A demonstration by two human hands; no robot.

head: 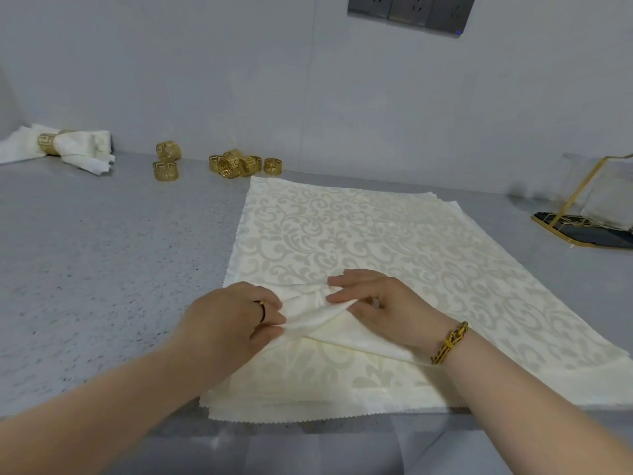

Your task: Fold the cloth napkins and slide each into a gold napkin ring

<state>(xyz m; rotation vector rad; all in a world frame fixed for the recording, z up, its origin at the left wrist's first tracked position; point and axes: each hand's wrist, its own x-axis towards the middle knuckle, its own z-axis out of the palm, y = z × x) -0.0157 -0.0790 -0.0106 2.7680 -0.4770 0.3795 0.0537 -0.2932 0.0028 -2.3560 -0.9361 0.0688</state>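
A stack of cream damask napkins [359, 234] lies flat on the grey counter [102, 252]. The top napkin's near part is gathered into a raised fold [318, 313] between my hands. My left hand [233, 313] pinches the fold's left end. My right hand [373, 299] pinches the cloth at the fold's middle, fingers pointing left. Several gold napkin rings [233, 164] sit loose by the back wall, with two more [166, 161] to their left. One napkin in a gold ring [65, 147] lies at the far left.
A gold wire stand [589, 207] on a dark base holds clear items at the right edge. Wall sockets [411, 10] sit above. The counter's front edge runs just below the napkin stack.
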